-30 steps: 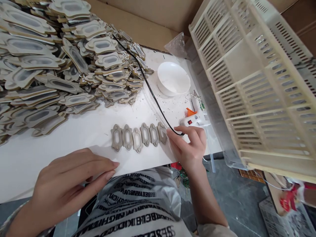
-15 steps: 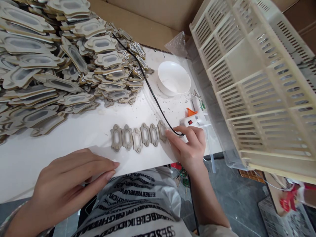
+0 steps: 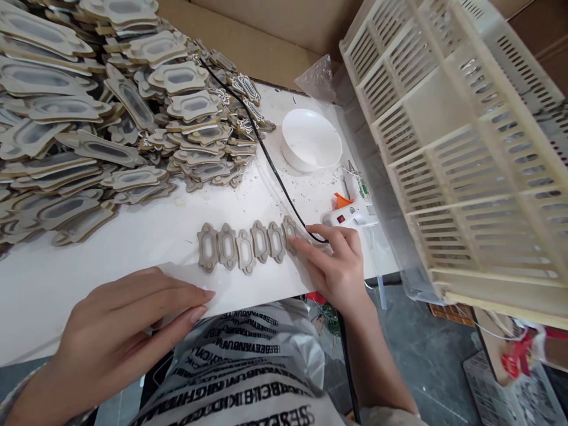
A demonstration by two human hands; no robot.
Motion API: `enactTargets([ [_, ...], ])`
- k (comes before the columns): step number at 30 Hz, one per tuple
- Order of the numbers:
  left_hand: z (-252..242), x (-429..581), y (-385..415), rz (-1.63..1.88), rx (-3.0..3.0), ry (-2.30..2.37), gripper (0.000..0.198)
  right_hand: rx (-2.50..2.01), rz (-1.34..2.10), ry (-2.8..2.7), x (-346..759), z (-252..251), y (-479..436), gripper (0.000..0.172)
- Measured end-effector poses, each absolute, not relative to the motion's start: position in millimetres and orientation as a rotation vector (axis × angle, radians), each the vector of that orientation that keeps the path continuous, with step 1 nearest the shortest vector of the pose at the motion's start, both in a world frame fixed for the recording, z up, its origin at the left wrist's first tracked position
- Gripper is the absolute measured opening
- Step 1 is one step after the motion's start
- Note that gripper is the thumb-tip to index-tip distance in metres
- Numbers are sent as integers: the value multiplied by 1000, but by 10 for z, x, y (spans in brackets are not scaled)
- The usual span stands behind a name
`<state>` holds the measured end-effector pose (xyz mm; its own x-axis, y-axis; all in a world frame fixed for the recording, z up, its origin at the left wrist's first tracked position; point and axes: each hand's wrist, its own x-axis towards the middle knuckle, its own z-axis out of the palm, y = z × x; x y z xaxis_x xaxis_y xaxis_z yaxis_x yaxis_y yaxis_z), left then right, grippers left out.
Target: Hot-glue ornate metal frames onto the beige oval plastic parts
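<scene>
Several small grey frame-shaped pieces (image 3: 227, 247) with oval centres and scalloped ends stand side by side in a row on the white table (image 3: 168, 236). At the right end of that row, my right hand (image 3: 339, 266) has a fingertip on the last piece (image 3: 289, 228), partly covering it. Its fingers are apart and grip nothing that I can see. My left hand (image 3: 133, 319) lies at the table's front edge, left of the row. Its fingers are stretched out, thumb and index tip slightly apart, with nothing visible between them.
A big heap of similar frame pieces (image 3: 80, 109) fills the back left. Behind the row are a white bowl (image 3: 310, 139) and a white glue gun (image 3: 355, 214) with an orange part. A black cable (image 3: 270, 163) crosses the table. A cream plastic crate (image 3: 444, 148) stands at right.
My right hand has shifted slightly to the left, its fingertip further onto the end piece. My left hand and the row look the same.
</scene>
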<state>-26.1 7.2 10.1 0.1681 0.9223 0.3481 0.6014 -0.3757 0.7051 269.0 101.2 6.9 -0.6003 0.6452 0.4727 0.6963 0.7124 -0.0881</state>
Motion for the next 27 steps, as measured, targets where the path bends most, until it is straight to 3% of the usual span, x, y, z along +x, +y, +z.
enactTargets([
  [5,121,-266,69,1062,2061,1433,19,-1059,-154,-2472,2724,42,999,40],
  [15,156,-256,99,1022,2049,1444,19,-1079,-190,-2443,2749,29,985,32],
  [21,183,-255,93,998,2070,1444,19,-1073,-173,-2496,2713,55,942,43],
  [27,171,-257,88,994,2066,1446,20,-1095,-200,-2446,2742,34,947,37],
])
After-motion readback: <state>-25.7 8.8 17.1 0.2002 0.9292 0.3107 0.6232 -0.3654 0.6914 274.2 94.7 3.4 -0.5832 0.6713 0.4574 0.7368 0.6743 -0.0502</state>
